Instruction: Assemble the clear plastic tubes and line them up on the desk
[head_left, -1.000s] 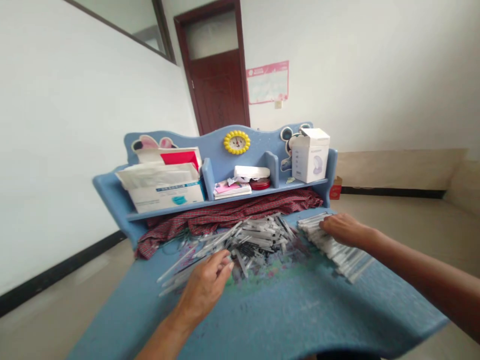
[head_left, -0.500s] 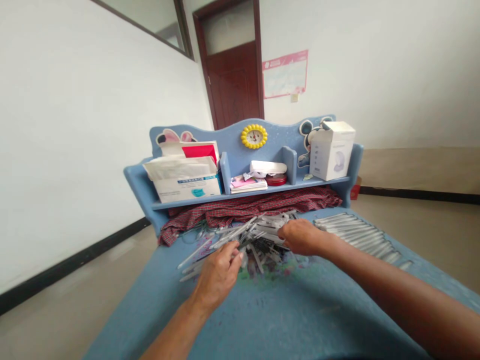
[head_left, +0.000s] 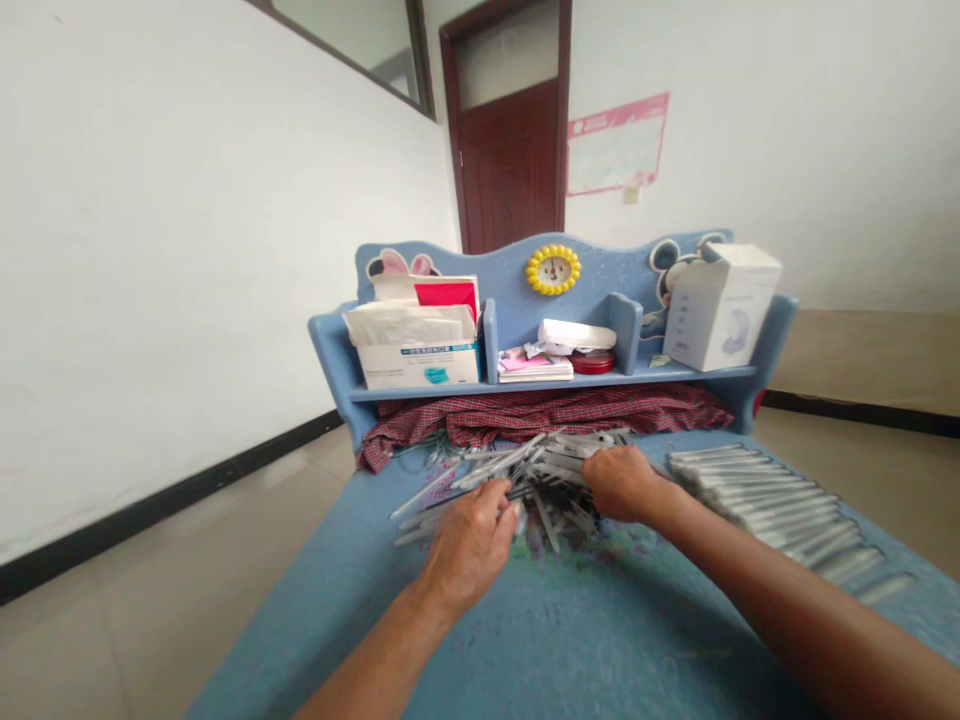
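Both hands at the tangled pile of pen-like sticks

Down my head-camera feed I find the pile (head_left: 551,465) in the middle of the table, toward the far side, with loose sticks fanning out left. The left hand (head_left: 476,530) sits at its near left edge, fingers curled and thumb drawn close; a dark slim stick shows by the fingertips, but I cannot tell whether it is clamped. The right hand (head_left: 622,483) is bent over the pile's right side, its fingertips hidden, so I cannot tell if they are together or around something.

For handling in such a tangle, I would favour a light pinch on one barrel, drawn along its own length so crossed neighbours are not dragged. Wrists low and the right forearm clear of the neat row (head_left: 780,500) on the right would, I judge, keep that order intact.

The sticks look like smooth, straight plastic, mostly pale and translucent, some dark. Beneath them the blue table (head_left: 600,640) is mottled with pink and green stains. Beyond lies a rumpled red checked cloth (head_left: 555,412), soft and folded, under a painted shelf (head_left: 622,378) bearing a squared white carton (head_left: 724,305) at right and a glossy red tin (head_left: 592,362) in the middle.
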